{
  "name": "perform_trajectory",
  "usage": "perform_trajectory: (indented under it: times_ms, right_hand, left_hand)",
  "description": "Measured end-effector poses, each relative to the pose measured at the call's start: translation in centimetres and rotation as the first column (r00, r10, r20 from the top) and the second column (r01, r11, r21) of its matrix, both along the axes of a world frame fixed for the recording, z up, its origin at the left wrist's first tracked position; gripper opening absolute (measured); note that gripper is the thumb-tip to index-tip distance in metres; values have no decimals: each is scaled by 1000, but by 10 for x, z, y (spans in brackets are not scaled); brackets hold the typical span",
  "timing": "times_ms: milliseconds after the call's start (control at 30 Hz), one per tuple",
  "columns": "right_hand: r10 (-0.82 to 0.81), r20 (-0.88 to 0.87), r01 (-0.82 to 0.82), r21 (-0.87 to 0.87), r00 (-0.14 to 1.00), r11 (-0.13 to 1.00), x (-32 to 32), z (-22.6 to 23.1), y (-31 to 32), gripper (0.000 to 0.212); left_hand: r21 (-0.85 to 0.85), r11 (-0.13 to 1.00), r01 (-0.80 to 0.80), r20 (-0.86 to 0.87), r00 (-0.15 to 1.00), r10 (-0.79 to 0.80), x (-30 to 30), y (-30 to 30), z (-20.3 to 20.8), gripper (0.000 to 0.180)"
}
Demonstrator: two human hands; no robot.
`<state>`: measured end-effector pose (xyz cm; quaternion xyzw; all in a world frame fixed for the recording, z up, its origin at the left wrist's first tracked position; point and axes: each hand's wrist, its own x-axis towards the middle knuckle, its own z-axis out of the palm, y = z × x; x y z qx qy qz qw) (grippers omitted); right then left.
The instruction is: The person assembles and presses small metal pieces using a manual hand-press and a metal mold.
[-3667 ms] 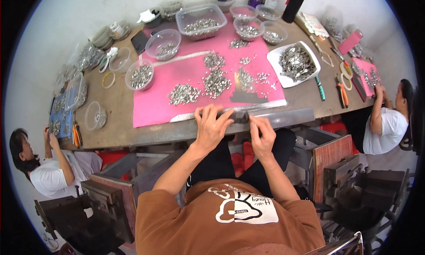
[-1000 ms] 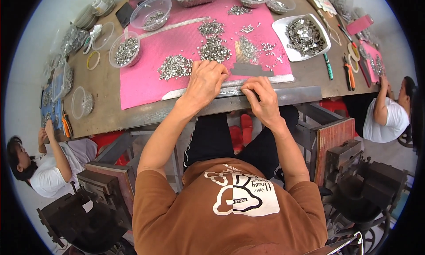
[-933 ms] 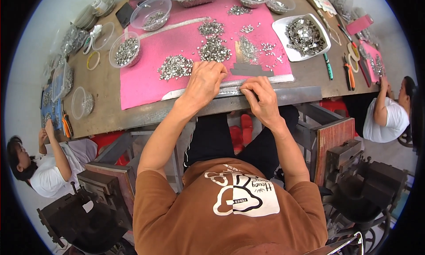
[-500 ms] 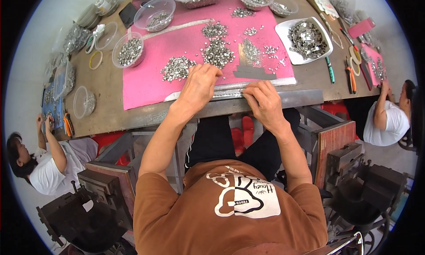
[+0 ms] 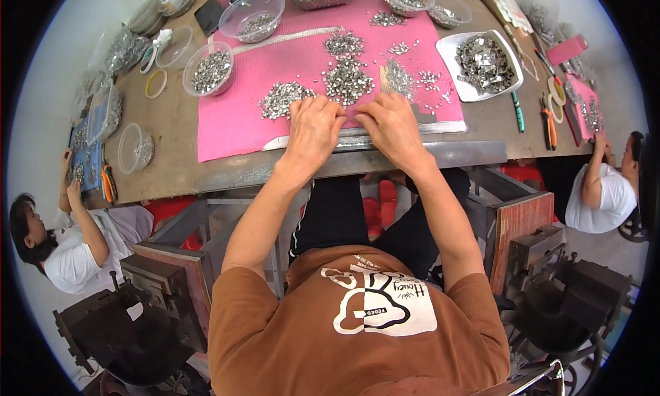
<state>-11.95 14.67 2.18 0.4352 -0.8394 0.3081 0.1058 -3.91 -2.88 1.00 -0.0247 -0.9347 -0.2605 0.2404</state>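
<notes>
Over the front of the pink mat (image 5: 237, 124), my left hand (image 5: 313, 129) and my right hand (image 5: 392, 129) face each other, fingertips close together. The thumb and fingers of each are pinched. Anything between them is too small or hidden to make out. Just beyond the fingertips lies a heap of small silvery metal pieces (image 5: 348, 81), and a flatter heap of shiny metal pieces (image 5: 283, 99) is beside my left hand. A grey strip (image 5: 421, 115) is partly covered by my right hand. Beneath both wrists runs a whitish band (image 5: 440, 128) along the mat's front edge.
Clear plastic tubs (image 5: 210, 69) of metal pieces stand at the left and back. A white dish (image 5: 474, 62) of pieces sits right, near orange-handled pliers (image 5: 548, 124) and a green pen (image 5: 518, 113). Co-workers sit at both sides; dark metal machines (image 5: 148, 320) flank me.
My right hand has moved left and slightly up, off the band at the mat's front edge. My left hand has shifted slightly right, so the two are now closer together.
</notes>
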Motion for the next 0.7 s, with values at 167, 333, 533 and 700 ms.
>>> perform_trajectory:
  times_ms: [167,333,533,700]
  right_hand:
    - [18,-31,-15,76,999,997,-3,-2,-8,10]
    - [-22,191,32,-45,981,998,-7,10,18,7]
    - [77,232,-49,-126,970,991,18,18,47,9]
    - [83,156,-60,-146,984,987,25,10,49,14]
  left_hand:
    - [-33,999,-4,16,1000,5,2,1,3,9]
    - [23,998,53,45,998,-54,2,2,5,7]
    - [292,945,144,37,986,-162,11,24,18,5]
    - [352,923,156,12,985,-171,16,39,14,5]
